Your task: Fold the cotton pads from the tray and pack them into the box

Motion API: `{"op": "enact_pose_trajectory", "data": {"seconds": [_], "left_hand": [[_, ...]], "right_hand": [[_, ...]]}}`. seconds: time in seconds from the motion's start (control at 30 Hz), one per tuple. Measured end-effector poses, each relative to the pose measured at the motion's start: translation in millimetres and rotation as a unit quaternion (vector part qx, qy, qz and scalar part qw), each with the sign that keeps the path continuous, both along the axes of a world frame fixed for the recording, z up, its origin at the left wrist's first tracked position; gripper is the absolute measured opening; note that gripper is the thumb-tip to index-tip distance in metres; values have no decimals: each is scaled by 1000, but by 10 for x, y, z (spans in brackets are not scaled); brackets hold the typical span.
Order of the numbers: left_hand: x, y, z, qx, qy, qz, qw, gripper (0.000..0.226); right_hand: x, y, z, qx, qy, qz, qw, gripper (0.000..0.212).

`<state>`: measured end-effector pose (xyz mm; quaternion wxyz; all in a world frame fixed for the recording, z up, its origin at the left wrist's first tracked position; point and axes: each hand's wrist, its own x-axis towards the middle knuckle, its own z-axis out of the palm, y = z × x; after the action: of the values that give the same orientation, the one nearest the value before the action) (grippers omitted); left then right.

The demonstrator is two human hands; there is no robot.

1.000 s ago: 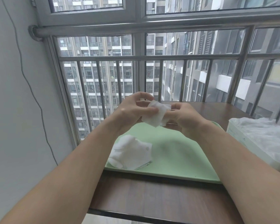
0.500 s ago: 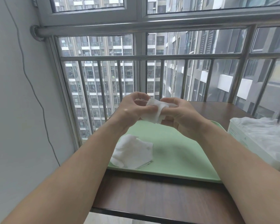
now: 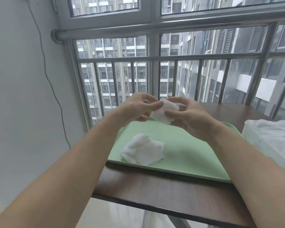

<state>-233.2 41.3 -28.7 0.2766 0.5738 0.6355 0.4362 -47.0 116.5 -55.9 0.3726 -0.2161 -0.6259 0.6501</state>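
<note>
Right above the far rim of the green tray (image 3: 187,155), at about twelve o'clock from its middle, both hands meet around a single white cotton pad (image 3: 161,112). The left hand (image 3: 136,107) pinches the pad's nine o'clock edge between thumb and curled fingers. The right hand (image 3: 191,116) grips its three o'clock side, thumb tip pressed on the near face and fingers curled behind. The pad is held in the air, clear of the tray and tilted, with one corner pointing down toward six o'clock; whether it is already folded I cannot tell. On the tray, at roughly eight o'clock from its middle and near the front rim, lies a loose heap of pads (image 3: 143,150), crumpled and overlapping. The tray rests on a dark brown table (image 3: 155,186). At three o'clock of the tray, just beside its right rim, stands the pale box (image 3: 253,142), cut off by the frame edge and filled to its top with packed pads (image 3: 276,129). Beyond the table, at twelve o'clock, a metal railing (image 3: 171,56) runs across the window, and a thin cable (image 3: 48,71) hangs down the wall at nine o'clock.
</note>
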Motion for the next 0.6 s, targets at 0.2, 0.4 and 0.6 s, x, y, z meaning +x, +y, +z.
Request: {"op": "enact_pose_trajectory", "data": {"seconds": [0.2,0.4,0.6], "left_hand": [[-234,-260,-91,-150,246,-81,954,27],[-239,-367,-197,-188,279,-79,938,48],[-212,-395,-201,-113,236,-36,965,50]], "right_hand": [[-67,-47,-56,30,-59,7,998,52],[-80,-83,-110,53,-121,21,991,52],[-75,-55,-108,65,-129,13,989,46]]}}
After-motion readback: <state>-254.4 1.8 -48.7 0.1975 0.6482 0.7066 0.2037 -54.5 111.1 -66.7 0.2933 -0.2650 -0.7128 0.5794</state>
